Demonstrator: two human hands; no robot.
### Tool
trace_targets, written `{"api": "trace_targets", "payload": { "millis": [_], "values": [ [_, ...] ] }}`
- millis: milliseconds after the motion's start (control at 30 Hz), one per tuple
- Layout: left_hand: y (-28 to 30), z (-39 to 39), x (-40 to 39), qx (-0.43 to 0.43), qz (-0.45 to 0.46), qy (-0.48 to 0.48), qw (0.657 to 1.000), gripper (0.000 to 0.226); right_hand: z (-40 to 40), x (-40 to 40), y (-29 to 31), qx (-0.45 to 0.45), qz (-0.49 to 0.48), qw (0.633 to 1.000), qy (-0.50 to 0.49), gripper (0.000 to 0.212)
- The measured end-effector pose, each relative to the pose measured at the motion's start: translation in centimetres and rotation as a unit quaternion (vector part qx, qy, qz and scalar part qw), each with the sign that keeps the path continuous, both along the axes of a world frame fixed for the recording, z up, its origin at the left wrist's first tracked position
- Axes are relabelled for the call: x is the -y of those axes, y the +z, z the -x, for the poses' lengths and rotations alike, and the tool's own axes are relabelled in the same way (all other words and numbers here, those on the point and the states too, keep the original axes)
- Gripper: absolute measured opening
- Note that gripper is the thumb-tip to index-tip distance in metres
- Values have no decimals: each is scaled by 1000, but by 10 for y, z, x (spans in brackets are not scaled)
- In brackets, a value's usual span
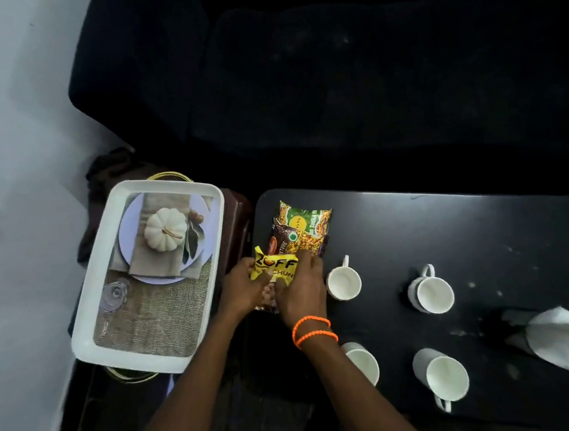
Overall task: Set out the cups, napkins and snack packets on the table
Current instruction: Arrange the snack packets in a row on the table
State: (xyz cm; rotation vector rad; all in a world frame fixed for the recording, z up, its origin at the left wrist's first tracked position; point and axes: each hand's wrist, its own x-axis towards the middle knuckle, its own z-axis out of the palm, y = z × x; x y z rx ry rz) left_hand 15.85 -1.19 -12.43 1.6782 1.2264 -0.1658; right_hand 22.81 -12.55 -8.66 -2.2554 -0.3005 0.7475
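A yellow snack packet [275, 267] sits at the black table's [449, 228] left end, held between both hands. My left hand [245, 289] grips its left side and my right hand [301, 289], with orange bands on the wrist, pinches its right edge. Behind it lie a dark brown packet [283, 234] and a green packet [305, 218], overlapping. Several white cups stand on the table: one [344, 282] beside my right hand, one [432, 293] further right, one [363, 363] partly hidden by my right forearm, one [441, 375] near the front edge. A white napkin [567, 338] lies at the right.
A white tray [214, 290] printed with a pumpkin picture rests on a stand left of the table. A dark sofa [332, 73] fills the far side. Pale floor [20, 238] lies to the left.
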Motion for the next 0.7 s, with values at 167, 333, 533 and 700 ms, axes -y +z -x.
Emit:
{"api": "trace_targets", "payload": {
  "millis": [167,333,533,700],
  "values": [
    [15,18,-3,86,118,86,986,16,1,12,11,7,-29,999,19,63],
    [67,-10,2,196,243,144,939,27,-30,39,37,-88,-161,983,-18,77],
    [67,-134,43,190,144,26,971,43,-126,81,46,4,-173,972,-160,58],
    [31,-199,73,92,-46,-135,985,67,-178,108,4,4,-20,991,-132,65]
  ]
}}
